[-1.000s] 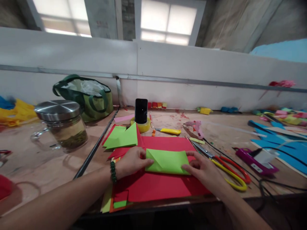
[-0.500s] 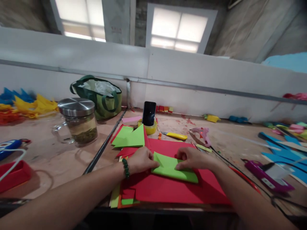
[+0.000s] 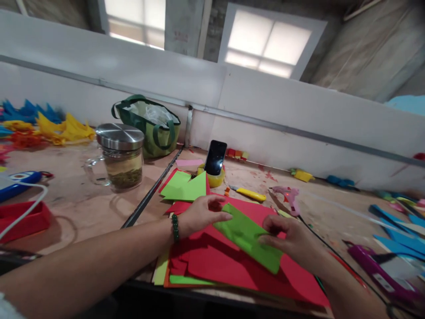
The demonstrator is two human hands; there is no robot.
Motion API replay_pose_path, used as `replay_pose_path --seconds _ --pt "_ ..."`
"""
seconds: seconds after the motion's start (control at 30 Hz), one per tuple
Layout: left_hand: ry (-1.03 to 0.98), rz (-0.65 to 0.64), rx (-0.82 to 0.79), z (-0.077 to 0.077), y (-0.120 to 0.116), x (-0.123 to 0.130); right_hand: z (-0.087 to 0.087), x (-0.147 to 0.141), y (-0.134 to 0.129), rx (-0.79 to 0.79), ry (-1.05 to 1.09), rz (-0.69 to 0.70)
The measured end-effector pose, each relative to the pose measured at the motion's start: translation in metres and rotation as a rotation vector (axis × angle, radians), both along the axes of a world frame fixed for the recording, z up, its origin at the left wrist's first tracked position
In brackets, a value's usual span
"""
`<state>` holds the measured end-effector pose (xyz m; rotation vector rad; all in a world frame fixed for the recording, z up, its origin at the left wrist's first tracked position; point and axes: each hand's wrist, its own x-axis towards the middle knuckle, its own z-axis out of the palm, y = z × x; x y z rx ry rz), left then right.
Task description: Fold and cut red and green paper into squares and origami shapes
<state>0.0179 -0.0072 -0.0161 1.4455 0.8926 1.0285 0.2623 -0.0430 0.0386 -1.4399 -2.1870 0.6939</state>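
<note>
A folded piece of green paper [image 3: 247,237] is tilted above a stack of red sheets [image 3: 229,270]. My right hand [image 3: 288,235] pinches its right part between thumb and bent fingers. At the paper's left end, my left hand [image 3: 199,217], with a green bead bracelet [image 3: 175,228] on the wrist, has its thumb over the edge and its fingers apart from the thumb. More green pieces [image 3: 184,186] lie at the stack's back left. Yellow, orange and green sheet edges show beneath the red ones.
Behind the stack, a phone [image 3: 215,157] leans on a yellow tape roll [image 3: 217,178]. A yellow cutter knife [image 3: 250,194] and pink glue gun [image 3: 288,195] lie right of it. A lidded glass mug [image 3: 124,166], green bag [image 3: 159,137] and red tray [image 3: 25,221] stand left; a purple power strip [image 3: 381,270] lies right.
The green paper has come up off the red stack and turned, its right end now nearer me. My left fingers have opened away from the thumb. The camera view has shifted and tilted.
</note>
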Motion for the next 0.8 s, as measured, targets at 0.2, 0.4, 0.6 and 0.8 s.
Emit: replay_pose_path --seconds 0.2,0.4,0.6,0.8 --pt "-0.181 -0.185 -0.073 0.005 -0.006 0.000 0.001 -0.011 -0.013 0.003 -0.002 -0.013" --pt "-0.180 -0.131 -0.141 0.010 -0.008 -0.003 -0.001 -0.011 -0.011 0.011 -0.003 -0.021" --pt "-0.161 -0.101 -0.128 0.012 -0.009 -0.004 0.000 -0.012 -0.012 0.019 0.030 -0.020" --pt "-0.212 -0.036 -0.133 0.013 -0.008 -0.005 -0.010 -0.003 -0.009 -0.072 0.264 -0.190"
